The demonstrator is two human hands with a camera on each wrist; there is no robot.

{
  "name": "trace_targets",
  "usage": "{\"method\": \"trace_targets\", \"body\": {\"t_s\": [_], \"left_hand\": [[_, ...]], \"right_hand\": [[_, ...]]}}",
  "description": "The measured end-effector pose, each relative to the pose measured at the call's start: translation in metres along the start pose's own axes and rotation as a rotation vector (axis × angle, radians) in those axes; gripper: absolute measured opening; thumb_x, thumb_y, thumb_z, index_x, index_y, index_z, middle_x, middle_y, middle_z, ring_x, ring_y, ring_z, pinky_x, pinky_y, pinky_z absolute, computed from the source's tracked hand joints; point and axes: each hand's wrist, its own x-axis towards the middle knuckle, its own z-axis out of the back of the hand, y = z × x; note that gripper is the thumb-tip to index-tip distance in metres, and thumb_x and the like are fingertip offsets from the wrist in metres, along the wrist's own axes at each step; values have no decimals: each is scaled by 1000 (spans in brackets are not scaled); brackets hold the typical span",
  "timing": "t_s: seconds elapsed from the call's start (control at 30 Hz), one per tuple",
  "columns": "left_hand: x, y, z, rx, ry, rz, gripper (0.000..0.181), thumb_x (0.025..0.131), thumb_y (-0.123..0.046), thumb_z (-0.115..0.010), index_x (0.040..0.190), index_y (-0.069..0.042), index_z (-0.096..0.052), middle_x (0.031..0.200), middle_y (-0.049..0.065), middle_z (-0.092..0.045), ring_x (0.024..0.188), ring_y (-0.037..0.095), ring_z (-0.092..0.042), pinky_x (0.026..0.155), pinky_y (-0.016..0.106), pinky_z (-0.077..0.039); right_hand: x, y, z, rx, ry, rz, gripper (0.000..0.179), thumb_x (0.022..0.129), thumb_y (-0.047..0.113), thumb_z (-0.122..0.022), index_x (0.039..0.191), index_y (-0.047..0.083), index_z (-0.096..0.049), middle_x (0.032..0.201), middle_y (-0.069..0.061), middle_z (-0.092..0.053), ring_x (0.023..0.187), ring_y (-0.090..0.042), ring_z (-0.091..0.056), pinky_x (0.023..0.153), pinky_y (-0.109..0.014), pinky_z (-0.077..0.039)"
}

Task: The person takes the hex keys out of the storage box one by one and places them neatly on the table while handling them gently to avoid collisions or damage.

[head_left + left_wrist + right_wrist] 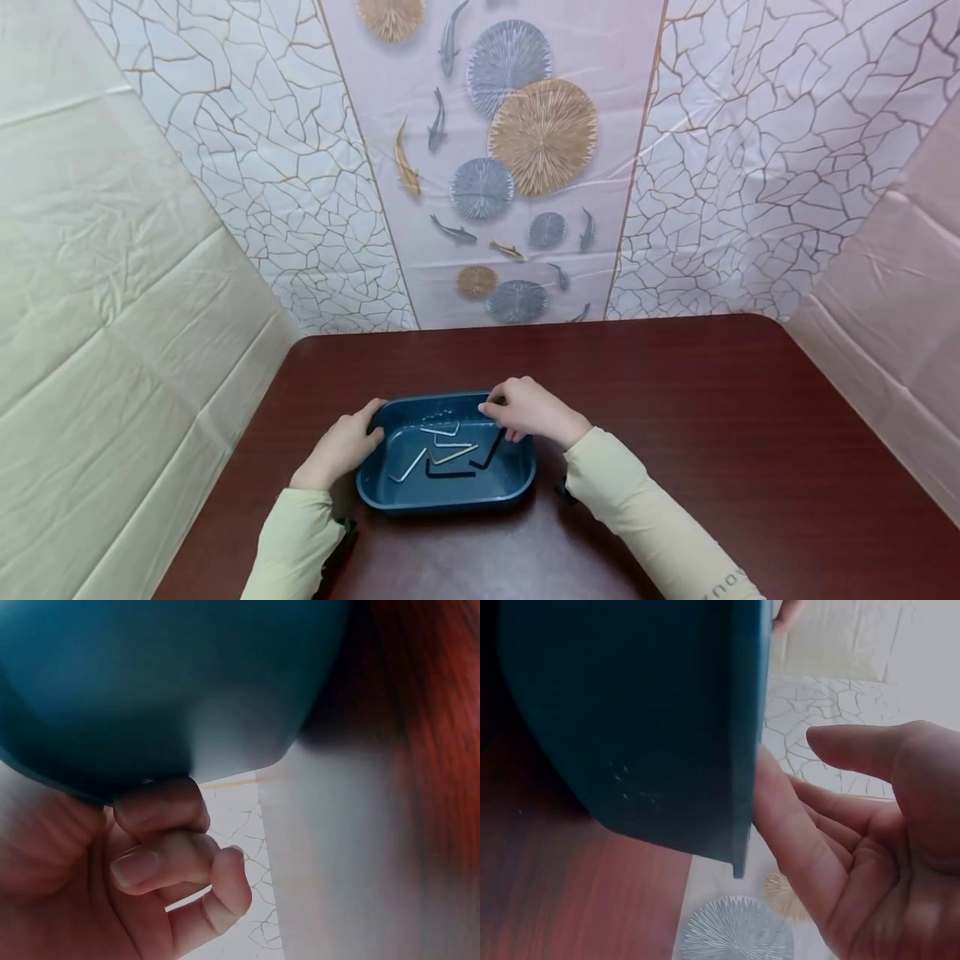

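A blue tray [480, 505] with rounded corners sits on the table, several L-shaped hex keys lying inside. Among them are a silver hex key [408, 467], a yellowish one, and a black hex key [452, 475] near the front. My left hand [341, 446] grips the tray's left rim, thumb over the edge; the left wrist view shows curled fingers under the rim. Over the back right of the tray is my right hand [528, 408], fingertips close to the upper end of another black hex key [489, 452]. In the right wrist view its thumb stands apart from the fingers, which reach past the rim.
The dark reddish-brown table [675, 467] extends to the right of the tray and behind it. A patterned cloth wall [480, 242] rises at the back edge. Pale cloth panels [150, 333] flank the table on both sides.
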Motion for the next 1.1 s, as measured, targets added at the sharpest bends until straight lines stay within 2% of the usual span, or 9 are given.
{"method": "trace_targets", "body": {"t_s": [0.3, 0.47, 0.63, 0.8, 0.97, 1.1], "left_hand": [[-2, 0, -2, -4, -6, 9, 50, 101, -16, -56, 149, -12, -45, 57, 3, -44, 45, 17, -42, 49, 33, -36], [-2, 0, -1, -1, -7, 6, 49, 101, -15, -54, 148, -11, -45, 60, 4, -45, 47, 18, -43, 51, 33, -37], [-2, -1, 0, 18, 1, 12, 50, 101, -16, -54, 149, -13, -44, 58, 3, -45, 46, 17, -42, 49, 32, -35], [-2, -1, 0, 40, 11, 12, 52, 101, -17, -54, 151, -13, -41, 55, 3, -43, 43, 17, -40, 46, 31, -32], [-1, -1, 0, 44, 21, 7, 52, 102, -18, -53, 152, -14, -40, 55, 2, -42, 43, 17, -39, 45, 31, -31], [0, -1, 0, 46, 31, 13, 52, 102, -18, -52, 152, -15, -39, 55, 2, -42, 43, 17, -39, 45, 31, -31]], "right_hand": [[3, 1, -14, 12, 57, -32, 31, 100, 26, -65, 115, 0, -71, 83, -16, -70, 58, -23, -69, 56, -37, -57], [6, 2, -21, -32, 79, -25, 31, 100, 27, -64, 110, -1, -72, 76, -16, -67, 61, -25, -69, 58, -37, -57], [7, 1, -29, -76, 87, 1, 32, 100, 26, -63, 112, -3, -71, 72, -13, -67, 62, -24, -68, 58, -35, -56], [7, -1, -36, -120, 96, 22, 27, 101, 25, -62, 106, 0, -71, 69, -9, -66, 57, -18, -64, 55, -31, -53], [8, -1, -40, -192, 86, 48, 24, 101, 25, -62, 96, 4, -73, 57, -2, -55, 49, -13, -53, 51, -27, -43], [10, -1, -44, -242, 75, 67, 23, 100, 25, -64, 94, 5, -73, 58, 2, -53, 51, -10, -50, 52, -26, -41]]}}
